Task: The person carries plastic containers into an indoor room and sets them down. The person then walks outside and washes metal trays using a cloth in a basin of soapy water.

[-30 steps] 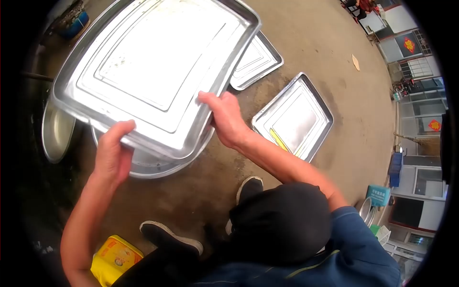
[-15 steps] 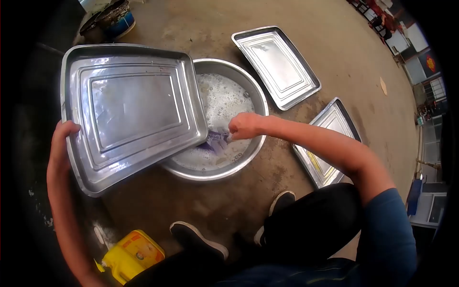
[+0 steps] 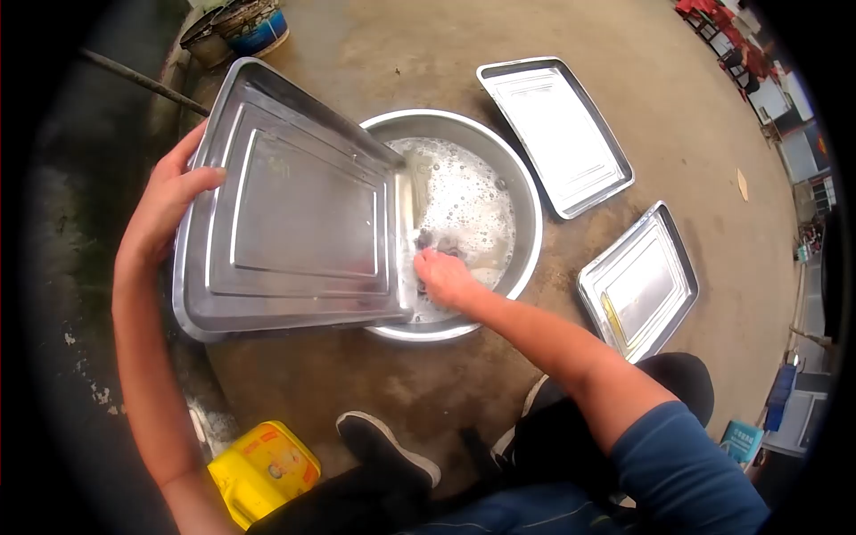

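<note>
My left hand (image 3: 178,190) grips the far left rim of a large metal tray (image 3: 303,201), thumb on the inner side. The tray tilts down to the right, its right edge in the foamy water (image 3: 468,201) of a round metal basin (image 3: 528,192). My right hand (image 3: 446,278) is closed at the tray's right edge, over the water. Something dark shows by its fingertips, too small to make out.
Two more metal trays (image 3: 571,134) (image 3: 646,285) lie on the ground to the right. A yellow jug (image 3: 267,468) stands at the lower left near my shoes. Buckets (image 3: 254,27) stand at the top left. A person in red (image 3: 753,62) is far off at the upper right.
My left hand first joined my right on the raised tray's rim, then moved to its far left. The tray has come down into the basin. My right hand let go of it and dipped to the water.
</note>
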Demonstrator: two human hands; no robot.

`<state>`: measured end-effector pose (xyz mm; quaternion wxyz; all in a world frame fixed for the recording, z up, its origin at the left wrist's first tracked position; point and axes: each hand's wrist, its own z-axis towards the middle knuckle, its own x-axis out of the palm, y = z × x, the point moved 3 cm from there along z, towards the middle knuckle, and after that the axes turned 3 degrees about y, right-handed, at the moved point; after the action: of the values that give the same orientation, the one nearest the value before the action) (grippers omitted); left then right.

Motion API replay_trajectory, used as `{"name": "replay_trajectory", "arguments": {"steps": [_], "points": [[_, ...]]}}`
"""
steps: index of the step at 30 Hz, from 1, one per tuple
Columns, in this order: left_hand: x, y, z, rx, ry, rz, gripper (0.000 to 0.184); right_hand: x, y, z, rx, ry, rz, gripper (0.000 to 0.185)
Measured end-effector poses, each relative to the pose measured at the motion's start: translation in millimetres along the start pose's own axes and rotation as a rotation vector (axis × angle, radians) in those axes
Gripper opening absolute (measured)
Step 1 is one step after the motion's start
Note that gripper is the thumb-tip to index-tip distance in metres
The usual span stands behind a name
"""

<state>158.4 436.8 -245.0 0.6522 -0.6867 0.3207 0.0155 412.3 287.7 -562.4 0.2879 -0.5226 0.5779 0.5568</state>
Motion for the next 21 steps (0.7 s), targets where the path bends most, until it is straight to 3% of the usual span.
{"name": "replay_trajectory", "arguments": {"steps": [2,4,6,7,9,10,11,15,19,21], "points": [[2,-3,-1,-0.022,0.005,0.013,0.074,-8,-14,0,0.089,0.017,0.07,0.032],[4,-7,-1,-0.067,0.068,0.047,0.074,-27,-42,-3,0.23,-0.222,0.328,0.025],[6,-9,-2,-0.058,0.069,0.055,0.074,-33,-75,2,0.406,-0.333,0.332,0.022],[7,-9,-3,-0.05,0.068,0.054,0.075,-33,-89,5,0.649,-0.261,0.599,0.015],[9,-8,-2,-0.046,0.07,0.063,0.075,-52,-87,0,0.951,-0.337,1.136,0.013],[11,-8,0,-0.047,0.068,0.087,0.075,-43,-92,9,0.968,-0.494,1.397,0.015],[13,-9,1,-0.048,0.069,0.109,0.075,-47,-86,13,0.973,-0.499,1.401,0.015],[21,-16,4,-0.103,0.08,0.128,0.075,-64,-31,55,0.644,-0.454,1.896,0.022],[26,-6,3,-0.044,0.0,0.073,0.071,-121,63,90,0.276,-0.404,1.955,0.022],[29,-8,0,-0.064,-0.017,0.081,0.071,-153,104,95,0.073,-0.434,1.755,0.025]]}}
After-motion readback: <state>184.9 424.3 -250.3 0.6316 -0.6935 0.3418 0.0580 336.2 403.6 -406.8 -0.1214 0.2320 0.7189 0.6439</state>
